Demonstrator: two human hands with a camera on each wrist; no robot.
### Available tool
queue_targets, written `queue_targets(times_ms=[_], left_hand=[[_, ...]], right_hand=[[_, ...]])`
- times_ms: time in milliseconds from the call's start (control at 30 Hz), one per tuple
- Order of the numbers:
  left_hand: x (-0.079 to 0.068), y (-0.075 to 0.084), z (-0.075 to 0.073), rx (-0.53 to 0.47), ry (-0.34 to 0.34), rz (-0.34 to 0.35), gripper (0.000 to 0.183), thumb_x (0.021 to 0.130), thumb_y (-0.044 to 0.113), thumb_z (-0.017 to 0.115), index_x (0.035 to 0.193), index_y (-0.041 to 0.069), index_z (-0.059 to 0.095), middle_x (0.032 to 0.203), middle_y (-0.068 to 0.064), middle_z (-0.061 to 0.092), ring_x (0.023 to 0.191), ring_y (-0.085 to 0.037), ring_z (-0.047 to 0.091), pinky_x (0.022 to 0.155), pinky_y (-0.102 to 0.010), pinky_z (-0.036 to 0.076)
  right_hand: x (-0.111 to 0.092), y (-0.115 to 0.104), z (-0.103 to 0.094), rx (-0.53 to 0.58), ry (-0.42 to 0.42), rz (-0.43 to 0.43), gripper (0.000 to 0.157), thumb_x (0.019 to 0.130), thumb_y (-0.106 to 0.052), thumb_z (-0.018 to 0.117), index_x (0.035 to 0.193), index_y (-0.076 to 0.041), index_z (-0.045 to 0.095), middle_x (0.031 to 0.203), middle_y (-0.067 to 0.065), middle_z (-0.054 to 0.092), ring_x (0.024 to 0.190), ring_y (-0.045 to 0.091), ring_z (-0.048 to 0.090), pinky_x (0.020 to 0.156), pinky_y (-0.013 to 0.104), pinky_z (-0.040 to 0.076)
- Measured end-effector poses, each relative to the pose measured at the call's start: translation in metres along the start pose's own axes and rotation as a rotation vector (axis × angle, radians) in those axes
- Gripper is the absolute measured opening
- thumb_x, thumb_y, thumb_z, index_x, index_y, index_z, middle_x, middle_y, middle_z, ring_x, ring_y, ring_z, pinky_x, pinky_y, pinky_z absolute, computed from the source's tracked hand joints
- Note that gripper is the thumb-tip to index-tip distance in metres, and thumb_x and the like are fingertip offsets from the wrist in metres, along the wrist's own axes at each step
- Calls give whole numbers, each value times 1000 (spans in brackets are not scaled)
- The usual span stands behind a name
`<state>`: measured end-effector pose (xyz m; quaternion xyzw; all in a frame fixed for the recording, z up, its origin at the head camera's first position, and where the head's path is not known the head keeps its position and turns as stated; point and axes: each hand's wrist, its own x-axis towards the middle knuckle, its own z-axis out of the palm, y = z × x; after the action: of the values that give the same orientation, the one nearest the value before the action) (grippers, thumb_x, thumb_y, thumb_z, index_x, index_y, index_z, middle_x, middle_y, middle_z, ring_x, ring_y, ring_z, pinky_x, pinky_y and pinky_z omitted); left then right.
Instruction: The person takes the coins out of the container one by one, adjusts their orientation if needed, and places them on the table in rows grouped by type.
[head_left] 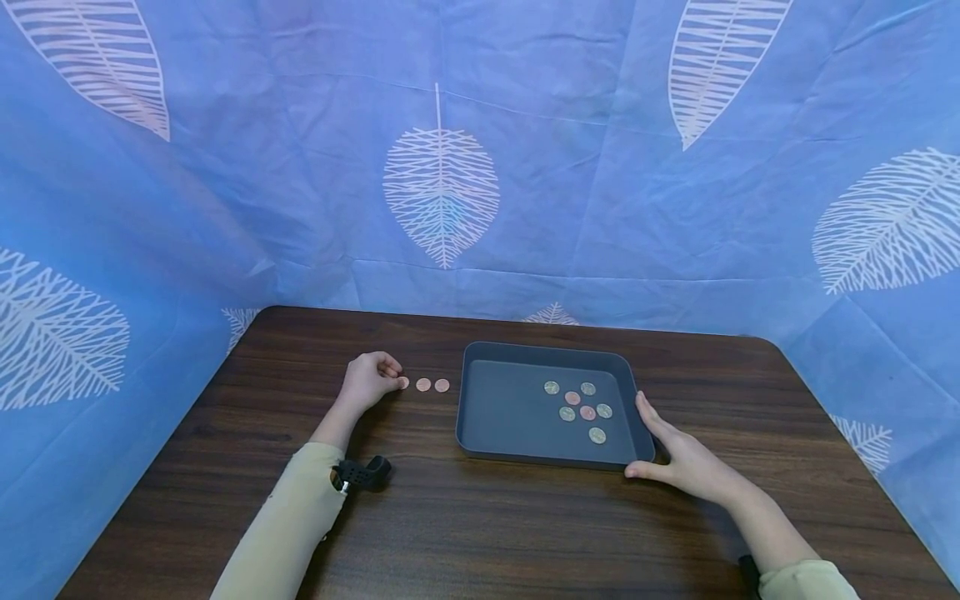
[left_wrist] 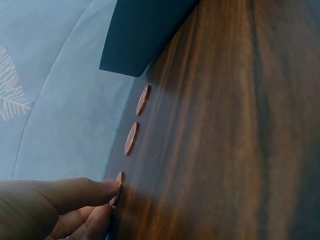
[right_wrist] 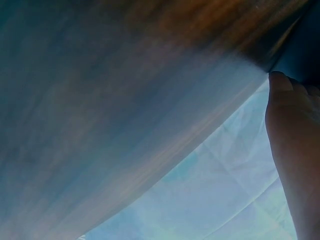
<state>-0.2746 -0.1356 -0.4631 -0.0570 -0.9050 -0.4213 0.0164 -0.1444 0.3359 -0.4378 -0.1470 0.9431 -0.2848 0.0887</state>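
My left hand (head_left: 367, 382) pinches a copper coin (left_wrist: 119, 188) between thumb and fingers, at table level. To its right, two more copper coins lie flat in a row: a middle coin (head_left: 423, 384) and a right-hand coin (head_left: 442, 385). A dark grey rectangular tray (head_left: 495, 408) stands right of the row. Inside its right half lie several silver coins (head_left: 597, 435) and two copper ones (head_left: 573, 398). My right hand (head_left: 686, 462) rests against the tray's right end, thumb at the near corner and fingers extended along the side. The right wrist view shows only part of that hand.
The dark wooden table (head_left: 480, 533) has rounded far corners. Behind it and at its sides hangs a blue cloth (head_left: 322, 167) with white leaf patterns. A black strap (head_left: 365, 472) sits at the left wrist.
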Motion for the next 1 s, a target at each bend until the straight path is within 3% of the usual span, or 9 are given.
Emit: queue_targets(times_ms=[333, 533, 700, 800, 1000], left_hand=[[-1, 3, 0, -31, 29, -7, 17, 78, 7, 79, 89, 0, 68, 80, -6, 65, 72, -20, 60, 67, -36, 50], [-1, 10, 5, -169, 39, -8, 17, 78, -2, 75, 94, -3, 68, 81, -8, 66, 71, -21, 64, 66, -35, 54], [1, 25, 7, -278, 28, 7, 17, 81, -2, 72, 97, -5, 68, 85, -10, 64, 72, -22, 63, 59, -36, 55], [2, 36, 9, -279, 31, 19, 17, 82, 1, 73, 97, -3, 68, 85, -8, 64, 74, -21, 61, 57, -34, 53], [6, 59, 22, -280, 37, 82, 16, 82, 3, 74, 96, -2, 70, 83, -6, 66, 76, -21, 62, 65, -30, 50]], right_hand=[[1, 1, -1, -8, -2, 3, 109, 81, -47, 72, 154, -10, -1, 155, 25, 5, 133, 53, 21, 93, 67, 33], [-1, 2, 1, -12, 2, -13, 109, 81, -45, 73, 154, -10, -1, 155, 25, 5, 133, 53, 22, 93, 67, 33], [-1, 3, 2, -23, 8, -20, 109, 81, -44, 73, 154, -10, -1, 154, 27, 7, 132, 54, 23, 92, 67, 34], [-1, 3, 2, -31, 9, -20, 109, 81, -44, 73, 154, -9, -1, 154, 29, 8, 131, 54, 24, 92, 66, 34], [0, 3, 2, -45, 14, -18, 110, 81, -46, 73, 154, -10, -1, 153, 29, 9, 131, 54, 25, 92, 66, 35]])
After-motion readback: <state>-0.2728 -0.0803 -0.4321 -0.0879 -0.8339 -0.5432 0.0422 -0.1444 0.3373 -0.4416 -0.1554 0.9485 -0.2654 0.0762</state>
